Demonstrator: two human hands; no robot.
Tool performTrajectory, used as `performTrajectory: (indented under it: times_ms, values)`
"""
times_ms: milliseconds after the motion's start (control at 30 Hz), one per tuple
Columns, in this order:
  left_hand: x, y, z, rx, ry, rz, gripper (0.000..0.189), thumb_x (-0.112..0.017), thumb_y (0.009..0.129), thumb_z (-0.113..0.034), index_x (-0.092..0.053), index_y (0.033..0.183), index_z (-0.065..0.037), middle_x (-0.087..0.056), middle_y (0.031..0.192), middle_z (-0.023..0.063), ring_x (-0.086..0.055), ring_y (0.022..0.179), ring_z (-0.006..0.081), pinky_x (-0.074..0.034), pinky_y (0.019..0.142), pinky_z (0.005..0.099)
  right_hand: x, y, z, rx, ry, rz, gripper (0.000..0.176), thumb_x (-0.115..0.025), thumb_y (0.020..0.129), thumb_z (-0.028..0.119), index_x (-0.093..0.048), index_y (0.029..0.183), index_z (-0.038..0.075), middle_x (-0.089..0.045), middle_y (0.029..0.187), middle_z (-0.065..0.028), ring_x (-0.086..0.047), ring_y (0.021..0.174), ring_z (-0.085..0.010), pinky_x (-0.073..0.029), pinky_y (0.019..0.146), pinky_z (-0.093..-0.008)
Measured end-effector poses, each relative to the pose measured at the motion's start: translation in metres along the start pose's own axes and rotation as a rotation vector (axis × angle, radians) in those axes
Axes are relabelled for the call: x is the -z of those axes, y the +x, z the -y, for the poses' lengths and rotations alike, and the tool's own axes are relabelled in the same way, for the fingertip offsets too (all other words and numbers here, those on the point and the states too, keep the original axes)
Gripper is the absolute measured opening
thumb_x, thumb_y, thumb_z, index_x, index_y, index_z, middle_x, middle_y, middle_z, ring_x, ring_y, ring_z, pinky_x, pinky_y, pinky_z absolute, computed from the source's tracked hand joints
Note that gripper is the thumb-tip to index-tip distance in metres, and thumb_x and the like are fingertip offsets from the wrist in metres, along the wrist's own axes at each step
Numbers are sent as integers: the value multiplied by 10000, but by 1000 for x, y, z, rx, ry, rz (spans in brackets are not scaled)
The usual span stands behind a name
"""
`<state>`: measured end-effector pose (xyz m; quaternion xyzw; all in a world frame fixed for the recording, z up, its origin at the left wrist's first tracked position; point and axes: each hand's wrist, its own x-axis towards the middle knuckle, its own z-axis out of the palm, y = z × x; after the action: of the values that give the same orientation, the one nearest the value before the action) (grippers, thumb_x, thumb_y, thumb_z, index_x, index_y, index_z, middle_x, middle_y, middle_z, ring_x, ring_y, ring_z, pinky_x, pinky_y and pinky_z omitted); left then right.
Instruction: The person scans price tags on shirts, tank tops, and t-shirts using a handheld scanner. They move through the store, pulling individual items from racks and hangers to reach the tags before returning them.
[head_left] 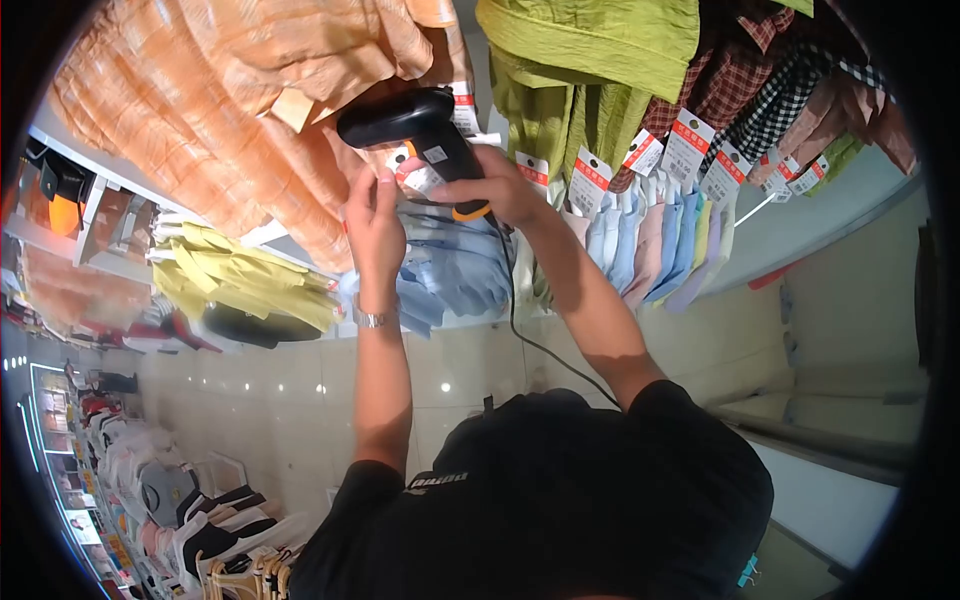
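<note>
My right hand (503, 186) is wrapped round the handle of a black and orange barcode scanner (395, 118), with a dark cable (513, 305) running down from it. Just below the scanner's head, my left hand (376, 228) pinches a red and white price tag (424, 180) between thumb and fingertips. An orange plaid garment (200, 110) hangs behind the left hand and the scanner. Light blue garments (455, 268) lie below the two hands.
To the right hang lime green clothes (600, 45) and checked shirts (735, 90), with several price tags (688, 145) dangling. Yellow-green garments (240, 275) are at left. Below is a tiled floor (270, 385); a rack of clothes with wooden hangers (245, 578) stands at lower left.
</note>
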<state>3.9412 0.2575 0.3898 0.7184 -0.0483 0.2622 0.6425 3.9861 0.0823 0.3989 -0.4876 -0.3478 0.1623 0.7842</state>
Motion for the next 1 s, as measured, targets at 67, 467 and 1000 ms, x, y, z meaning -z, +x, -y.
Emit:
performTrajectory:
  times_ms: [67, 467, 1000]
  values:
    - [7, 0, 2, 170, -70, 97, 282, -536, 967, -155, -594, 1164, 37, -551, 1211, 98, -534, 1037, 148, -416, 880, 247, 0, 5, -6, -14, -21, -18, 294, -714, 754, 90, -655, 1032, 17, -616, 891, 14, -522, 771, -60, -388, 668, -210]
    - [24, -29, -18, 167, -151, 151, 185, -574, 938, -75, -652, 1064, 35, -586, 1168, 25, -560, 1066, 121, -420, 926, 255, -30, -44, 6, -145, -5, -135, 339, -772, 684, 127, -635, 972, 12, -580, 833, 20, -512, 761, -73, -383, 670, -223]
    - [68, -81, -4, 505, -668, 597, 490, -415, 1005, -400, -442, 1360, -63, -561, 1266, 106, -568, 1131, 206, -455, 970, 346, -127, -92, 24, -35, 244, -153, 615, -609, 771, 1, -427, 1354, -66, -520, 1356, -152, -542, 1183, -205, -415, 993, -325]
